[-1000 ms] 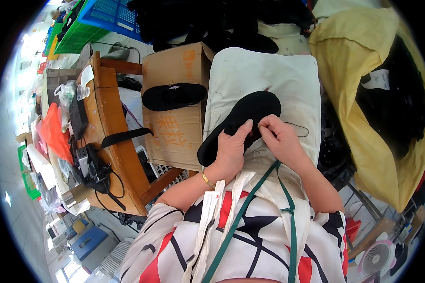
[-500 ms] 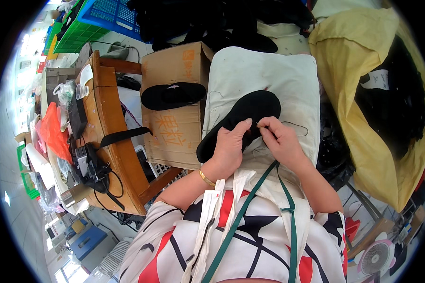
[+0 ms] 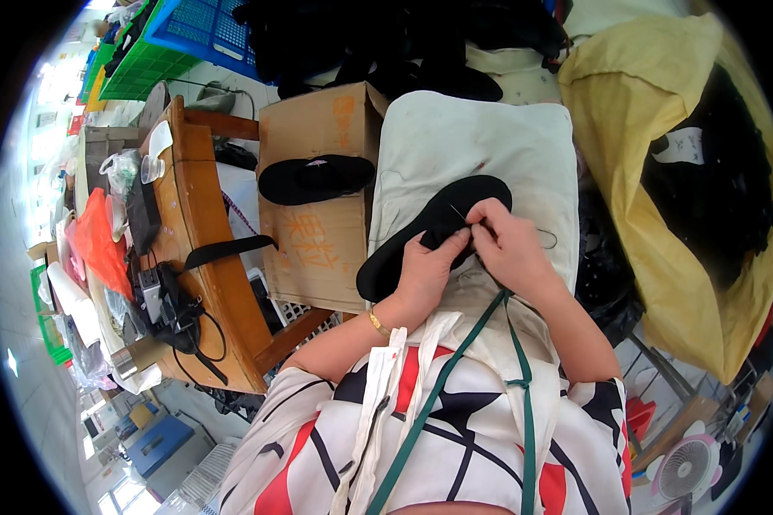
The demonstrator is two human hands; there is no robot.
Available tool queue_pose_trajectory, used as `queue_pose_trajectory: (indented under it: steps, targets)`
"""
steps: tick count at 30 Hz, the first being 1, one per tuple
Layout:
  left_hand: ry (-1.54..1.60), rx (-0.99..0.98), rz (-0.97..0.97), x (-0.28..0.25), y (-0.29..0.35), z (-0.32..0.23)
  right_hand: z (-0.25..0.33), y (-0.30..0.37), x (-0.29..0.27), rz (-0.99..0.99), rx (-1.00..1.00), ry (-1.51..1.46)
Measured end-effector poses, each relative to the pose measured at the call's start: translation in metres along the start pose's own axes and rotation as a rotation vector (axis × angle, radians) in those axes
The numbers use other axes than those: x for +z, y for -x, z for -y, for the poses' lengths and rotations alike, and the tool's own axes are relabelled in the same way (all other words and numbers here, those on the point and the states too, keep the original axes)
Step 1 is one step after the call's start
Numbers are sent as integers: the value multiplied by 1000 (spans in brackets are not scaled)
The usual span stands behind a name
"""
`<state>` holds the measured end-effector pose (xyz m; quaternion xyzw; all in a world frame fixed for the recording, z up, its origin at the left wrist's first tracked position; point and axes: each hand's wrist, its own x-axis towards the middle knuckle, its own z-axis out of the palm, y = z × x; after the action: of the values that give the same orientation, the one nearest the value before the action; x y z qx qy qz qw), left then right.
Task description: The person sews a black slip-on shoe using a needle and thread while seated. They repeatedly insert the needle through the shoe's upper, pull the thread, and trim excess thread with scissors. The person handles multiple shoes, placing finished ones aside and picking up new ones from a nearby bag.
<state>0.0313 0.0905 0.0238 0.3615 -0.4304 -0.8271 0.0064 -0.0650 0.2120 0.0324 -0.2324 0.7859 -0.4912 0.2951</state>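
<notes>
A black cloth shoe [image 3: 404,246] lies at a slant across the white padded cushion [image 3: 515,129] before me, its sole side up. My left hand [image 3: 427,273] grips its near edge, thumb pressed against the fabric. Thumb and forefinger of my right hand [image 3: 511,251] pinch a thin needle [image 3: 459,213] whose tip points up and left over the shoe. The two hands' fingertips meet at the shoe's right edge. A loop of dark thread [image 3: 548,238] trails on the cushion beside my right hand.
Another black shoe [image 3: 316,178] rests on a cardboard box [image 3: 313,227] at the left. Beyond that stands a wooden table [image 3: 219,292] with a black bag [image 3: 173,300]. A yellow sack [image 3: 614,112] of black items is at the right. Dark shoes [image 3: 455,79] lie piled behind the cushion.
My right hand has shifted up and left over the shoe's edge, and the needle now shows above the fabric. My left fingertips have moved right to meet it.
</notes>
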Motion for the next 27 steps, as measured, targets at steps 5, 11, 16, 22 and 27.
queue_pose_trajectory:
  steps: [5,11,16,22,27]
  targets:
    - [-513,154,95,-8,-4,-2,-4,2,-6,-155,-273,70]
    - [-1169,617,222,-8,-26,-27,-6,-4,-7,-241,-173,-463]
    - [-1556,650,665,3,-57,-66,-15,10,-18,36,101,-941]
    - [-1479,515,852,5,-75,-51,-84,36,-93,-468,79,-1283]
    - [-1281,781,517,13,-57,-44,-151,78,-179,-1222,-72,-1325]
